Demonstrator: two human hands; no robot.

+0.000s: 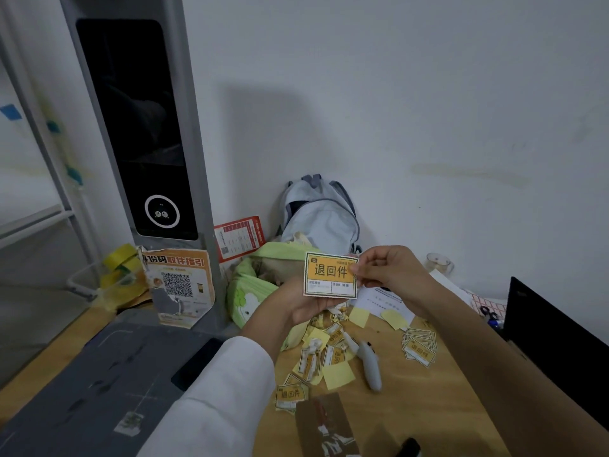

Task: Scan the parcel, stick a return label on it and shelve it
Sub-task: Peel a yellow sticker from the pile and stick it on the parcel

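I hold an orange-and-white return label [330,275] up in front of me over the wooden table [438,390]. My left hand [296,301] supports its lower edge from beneath. My right hand [392,268] pinches its right edge with thumb and forefinger. The tall grey scanner stand [141,133] with a dark screen rises at the left, and its grey base plate [108,374] lies below. A brown parcel [324,423] lies flat near the bottom edge. More return labels sit in a small stack [420,347] to the right.
Loose labels and yellow backing scraps [329,351] litter the table around a grey marker [369,364]. A green bag [253,285] and pale backpack [319,216] lean on the wall. Yellow tape rolls [122,262] sit left; a black monitor [553,331] stands right.
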